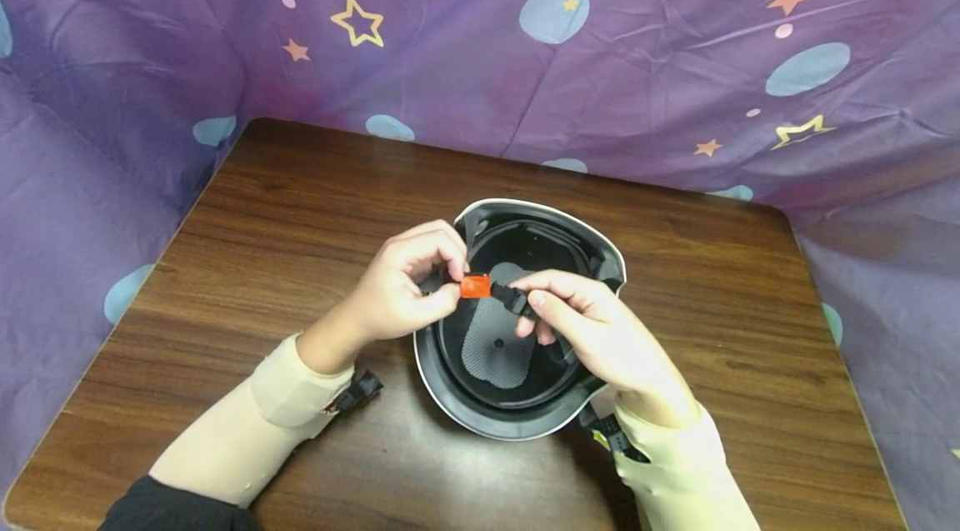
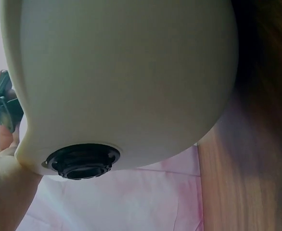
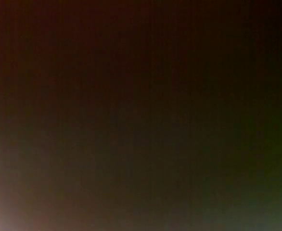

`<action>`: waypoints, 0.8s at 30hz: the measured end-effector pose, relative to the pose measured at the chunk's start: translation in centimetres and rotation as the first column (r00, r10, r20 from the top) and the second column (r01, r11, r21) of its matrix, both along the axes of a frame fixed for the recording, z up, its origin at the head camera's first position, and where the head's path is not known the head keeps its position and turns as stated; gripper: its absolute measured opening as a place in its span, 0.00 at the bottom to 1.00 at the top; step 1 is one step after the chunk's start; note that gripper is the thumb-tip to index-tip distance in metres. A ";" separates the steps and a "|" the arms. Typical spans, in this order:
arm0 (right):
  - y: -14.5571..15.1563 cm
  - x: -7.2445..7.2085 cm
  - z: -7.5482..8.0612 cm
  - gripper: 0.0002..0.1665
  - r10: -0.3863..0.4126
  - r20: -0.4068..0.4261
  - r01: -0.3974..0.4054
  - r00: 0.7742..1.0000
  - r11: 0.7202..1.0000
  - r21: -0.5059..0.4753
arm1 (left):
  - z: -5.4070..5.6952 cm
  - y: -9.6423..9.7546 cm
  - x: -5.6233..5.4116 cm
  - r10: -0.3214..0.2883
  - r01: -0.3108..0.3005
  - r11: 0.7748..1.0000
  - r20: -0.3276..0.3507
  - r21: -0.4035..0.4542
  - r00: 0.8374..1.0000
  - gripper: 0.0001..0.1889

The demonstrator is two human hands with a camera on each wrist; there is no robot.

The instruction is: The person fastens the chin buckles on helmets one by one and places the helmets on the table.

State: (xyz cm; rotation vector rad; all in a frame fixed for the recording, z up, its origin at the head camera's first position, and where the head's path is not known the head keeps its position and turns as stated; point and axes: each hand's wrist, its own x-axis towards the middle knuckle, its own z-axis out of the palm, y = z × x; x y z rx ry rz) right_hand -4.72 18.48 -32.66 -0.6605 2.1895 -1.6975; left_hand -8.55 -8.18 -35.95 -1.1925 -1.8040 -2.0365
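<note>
A white helmet (image 1: pixel 427 364) lies upside down, its black lining and grey ribbed pad (image 1: pixel 498 339) facing up. Over its opening, my left hand (image 1: pixel 408 285) pinches the orange part of a strap buckle (image 1: pixel 476 286) between thumb and fingers. On the other side, my right hand (image 1: pixel 581 314) grips the black strap end (image 1: pixel 512 298), which meets the orange part. The left wrist view is filled by the pale outer shell (image 2: pixel 131 77) with a round black fitting (image 2: pixel 83 160); fingers hold a dark buckle piece (image 2: pixel 7 108) past the rim. The right wrist view is dark and blurred.
The helmet stands on a brown wood-grain table (image 1: pixel 315 206). A purple cloth (image 1: pixel 465 56) with stars and blue ovals hangs behind and at both sides. Pale sleeves cover both forearms, and black straps (image 1: pixel 358 392) with fittings sit at the wrists.
</note>
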 end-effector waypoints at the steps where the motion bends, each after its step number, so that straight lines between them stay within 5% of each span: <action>1: 0.0 0.0 0.0 0.14 0.001 -0.001 -0.001 1.000 1.000 0.003 | 0.0 0.0 0.0 -0.009 0.009 1.000 0.002 -0.007 1.000 0.10; 12: 0.0 -0.1 0.0 0.14 0.035 -0.014 -0.035 0.999 0.999 0.025 | 0.4 -0.5 -0.1 -0.082 0.081 0.993 0.001 -0.085 0.997 0.11; 24: -0.1 -0.2 0.0 0.14 0.055 -0.024 -0.054 0.998 0.998 0.023 | 0.4 -0.6 -0.2 -0.089 0.087 0.989 -0.004 -0.123 0.996 0.11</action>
